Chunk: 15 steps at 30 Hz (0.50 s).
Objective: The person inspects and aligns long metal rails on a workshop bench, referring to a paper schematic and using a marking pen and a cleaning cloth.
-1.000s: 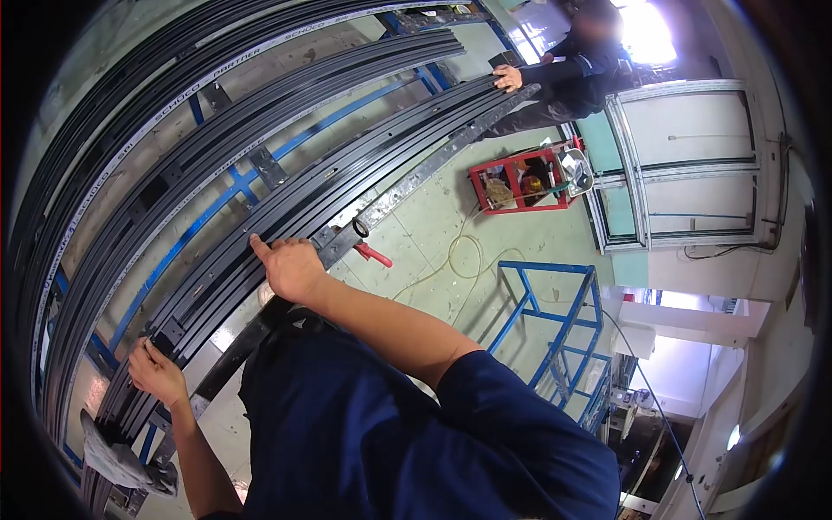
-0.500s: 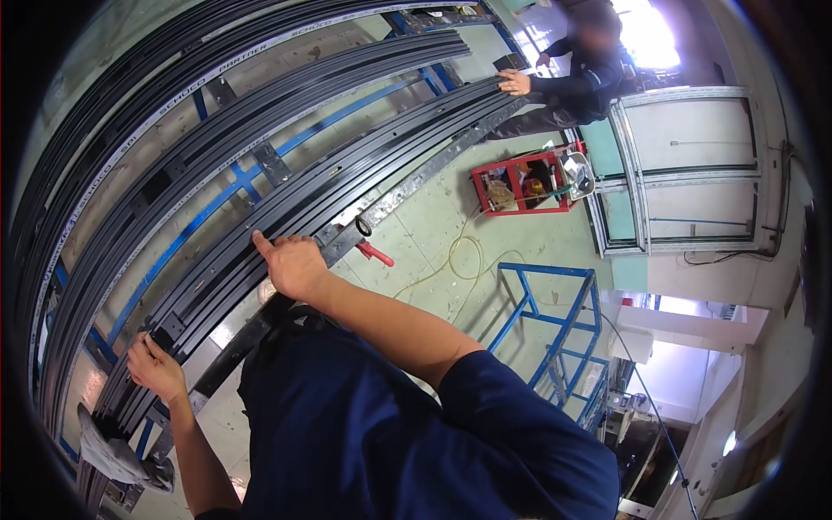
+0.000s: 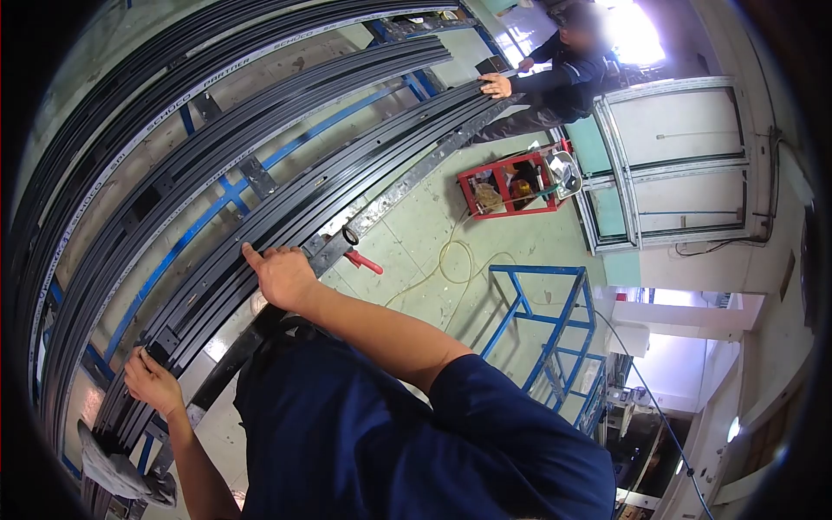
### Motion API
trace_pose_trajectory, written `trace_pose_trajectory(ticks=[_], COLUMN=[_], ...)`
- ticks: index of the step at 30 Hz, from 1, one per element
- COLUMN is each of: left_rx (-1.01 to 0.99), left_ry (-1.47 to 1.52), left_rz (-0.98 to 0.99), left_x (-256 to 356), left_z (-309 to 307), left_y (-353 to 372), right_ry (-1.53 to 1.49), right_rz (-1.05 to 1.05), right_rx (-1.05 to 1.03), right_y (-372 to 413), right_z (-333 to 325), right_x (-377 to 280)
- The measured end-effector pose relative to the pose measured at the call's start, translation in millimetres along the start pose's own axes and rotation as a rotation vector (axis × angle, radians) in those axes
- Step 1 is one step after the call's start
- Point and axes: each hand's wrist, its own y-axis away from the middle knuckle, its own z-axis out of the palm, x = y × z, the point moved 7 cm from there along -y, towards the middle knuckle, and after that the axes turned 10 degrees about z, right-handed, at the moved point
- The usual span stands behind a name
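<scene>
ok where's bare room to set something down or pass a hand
Bare pale tiles lie between the red-handled tool and red metal cart. A hand might fit between the two nearest dark profile bundles, beside the blue bar. Crowded: around the left hand, by grey cloth.

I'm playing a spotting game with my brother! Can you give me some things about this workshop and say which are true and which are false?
1. The right hand touches the long dark bar. True.
2. The left hand wears a glove. False: the left hand is bare.
3. The cart is green. False: the cart is red.
4. A co-worker's hand is at the bar's far end. True.
5. The hose on the floor is partly coiled. True.
</scene>
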Motion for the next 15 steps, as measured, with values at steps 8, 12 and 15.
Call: trace_pose_trajectory(ticks=[8,12,15], left_rx=[-0.050,-0.037,-0.044], left_ry=[-0.044,-0.049,-0.041], left_rz=[-0.023,-0.014,-0.017], left_x=[0.3,2.2,3.9], left_z=[0.7,-0.3,-1.8], left_y=[0.4,0.1,-1.0], right_ry=[-0.009,-0.009,-0.004], right_rz=[-0.001,0.001,-0.004], right_rx=[-0.031,-0.032,-0.026], right_y=[-0.5,-0.3,-0.8], right_z=[0.0,-0.8,1.2], right_x=[-0.3,-0.2,0.5])
